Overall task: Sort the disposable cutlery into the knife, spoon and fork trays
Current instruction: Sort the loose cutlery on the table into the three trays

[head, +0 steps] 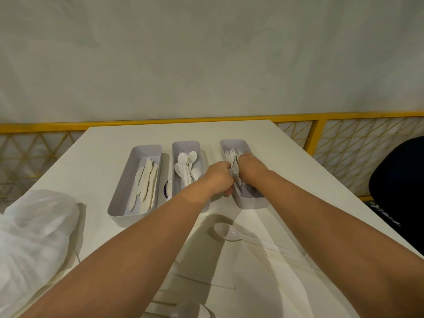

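Three grey trays stand side by side on the white table. The left tray (119, 193) holds several white knives (145, 182). Several white spoons (187, 167) lie in the middle tray (186, 144). The right tray (251, 201) holds white forks (230, 156). Both hands reach into the right tray: my left hand (219, 177) and my right hand (250, 167) are closed around the fork handles from either side. A loose white spoon (229, 232) lies on the table near me, right of centre.
A white plastic bag (34, 237) sits at the table's left edge. More clear cutlery lies at the bottom edge (174, 308). A small white piece (168, 188) rests between the left and middle trays. A dark object (399, 180) stands off the table's right side; a yellow railing (321, 117) runs behind.
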A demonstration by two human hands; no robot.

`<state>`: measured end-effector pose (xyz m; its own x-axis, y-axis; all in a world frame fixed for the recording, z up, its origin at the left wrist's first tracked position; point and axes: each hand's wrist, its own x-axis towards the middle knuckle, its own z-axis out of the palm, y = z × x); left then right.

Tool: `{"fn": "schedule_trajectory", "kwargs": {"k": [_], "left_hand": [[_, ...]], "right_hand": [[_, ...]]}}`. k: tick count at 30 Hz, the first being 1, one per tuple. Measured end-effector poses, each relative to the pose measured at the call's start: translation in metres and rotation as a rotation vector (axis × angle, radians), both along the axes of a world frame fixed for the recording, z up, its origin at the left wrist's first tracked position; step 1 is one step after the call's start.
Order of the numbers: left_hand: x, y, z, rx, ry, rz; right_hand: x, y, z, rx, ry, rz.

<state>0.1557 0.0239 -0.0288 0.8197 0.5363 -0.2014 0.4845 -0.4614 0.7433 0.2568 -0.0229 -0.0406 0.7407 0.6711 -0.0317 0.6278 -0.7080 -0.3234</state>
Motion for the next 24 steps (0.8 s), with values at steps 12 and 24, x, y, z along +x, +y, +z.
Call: {"fn": "schedule_trajectory", "kwargs": {"k": [12, 24], "left_hand": [[-0.041, -0.012, 0.018, 0.205, -0.147, -0.038], [-0.099, -0.038, 0.009, -0.016, -0.276, -0.056]], "right_hand": [[-0.051, -0.084, 0.057, -0.086, -0.091, 0.251], [-0.11, -0.163, 0.013, -0.308, 0.075, 0.355]]}}
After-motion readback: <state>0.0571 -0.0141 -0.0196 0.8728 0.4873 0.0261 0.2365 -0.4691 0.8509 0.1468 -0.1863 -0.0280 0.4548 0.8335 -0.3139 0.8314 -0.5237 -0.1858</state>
